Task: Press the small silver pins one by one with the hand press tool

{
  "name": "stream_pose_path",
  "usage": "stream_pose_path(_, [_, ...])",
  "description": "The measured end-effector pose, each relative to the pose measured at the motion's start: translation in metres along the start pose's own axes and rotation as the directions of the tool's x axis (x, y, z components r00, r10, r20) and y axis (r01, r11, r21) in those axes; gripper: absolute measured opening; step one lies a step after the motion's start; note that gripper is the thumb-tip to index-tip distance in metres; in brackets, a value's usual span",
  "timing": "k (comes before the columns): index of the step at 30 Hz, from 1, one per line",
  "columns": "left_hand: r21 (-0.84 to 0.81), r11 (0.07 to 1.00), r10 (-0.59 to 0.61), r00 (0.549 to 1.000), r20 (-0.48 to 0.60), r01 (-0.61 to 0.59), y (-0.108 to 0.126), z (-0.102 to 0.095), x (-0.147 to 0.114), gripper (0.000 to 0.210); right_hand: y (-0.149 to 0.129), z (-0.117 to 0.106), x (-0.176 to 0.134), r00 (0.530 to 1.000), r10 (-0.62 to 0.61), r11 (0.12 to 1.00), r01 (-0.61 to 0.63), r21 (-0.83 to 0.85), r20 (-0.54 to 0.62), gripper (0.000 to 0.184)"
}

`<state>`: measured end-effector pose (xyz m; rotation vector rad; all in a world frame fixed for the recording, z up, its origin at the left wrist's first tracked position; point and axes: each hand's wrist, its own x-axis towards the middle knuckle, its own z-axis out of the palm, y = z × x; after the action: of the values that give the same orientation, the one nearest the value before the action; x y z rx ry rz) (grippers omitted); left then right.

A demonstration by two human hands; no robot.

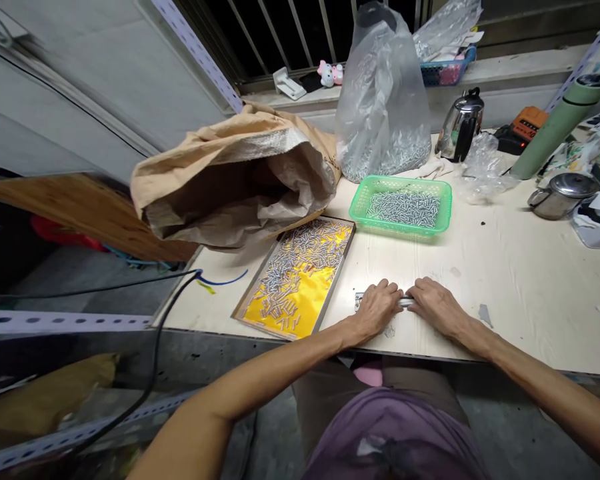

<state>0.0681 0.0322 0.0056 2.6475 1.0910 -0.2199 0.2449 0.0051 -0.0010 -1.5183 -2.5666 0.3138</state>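
Near the front edge of the table, my left hand (380, 308) is closed around a short, narrow metal strip (407, 302). One flat end of the strip sticks out to the left of that hand. My right hand (436, 305) grips the strip's other end with bent fingers, close beside the left. Most of the strip is hidden under the fingers. To the left lies a shallow tray (325, 303) with a yellow lining and many small metal pins scattered over it. Beyond my hands stands a green plastic basket (401, 229) of similar small metal pieces.
A large open paper sack (235, 160) leans over the tray's far end. Behind the basket stands a clear plastic bag (383, 100) of metal parts. A kettle (461, 127), a green flask (560, 123) and a metal mug (563, 197) are at the right. A black cable (155, 360) hangs at left.
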Motion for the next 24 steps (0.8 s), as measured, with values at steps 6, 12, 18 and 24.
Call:
stream_pose_path(6, [-0.03, 0.996, 0.074, 0.943, -0.324, -0.088, 0.008, 0.039, -0.02, 0.038, 0.017, -0.017, 0.003, 0.994, -0.071, 0.993, 0.063, 0.101, 0.083, 0.038])
stream_pose_path(12, [-0.178, 0.949, 0.162, 0.887, -0.432, -0.26, 0.038, 0.061, -0.038, 0.042, 0.026, -0.014, 0.028, 0.996, 0.082, 0.994, -0.08, -0.073, 0.032, 0.013])
stream_pose_path(18, [-0.312, 0.911, 0.122, 0.898, -0.422, -0.27, 0.043, 0.056, -0.039, 0.046, 0.008, -0.03, 0.058, 0.989, 0.098, 0.982, -0.078, -0.173, 0.109, 0.01])
stream_pose_path(24, [-0.364, 0.905, 0.11, 0.948, -0.299, -0.22, 0.041, 0.065, -0.039, 0.052, -0.065, -0.01, 0.065, 0.87, -0.401, 0.895, 0.438, -0.078, 0.287, 0.012])
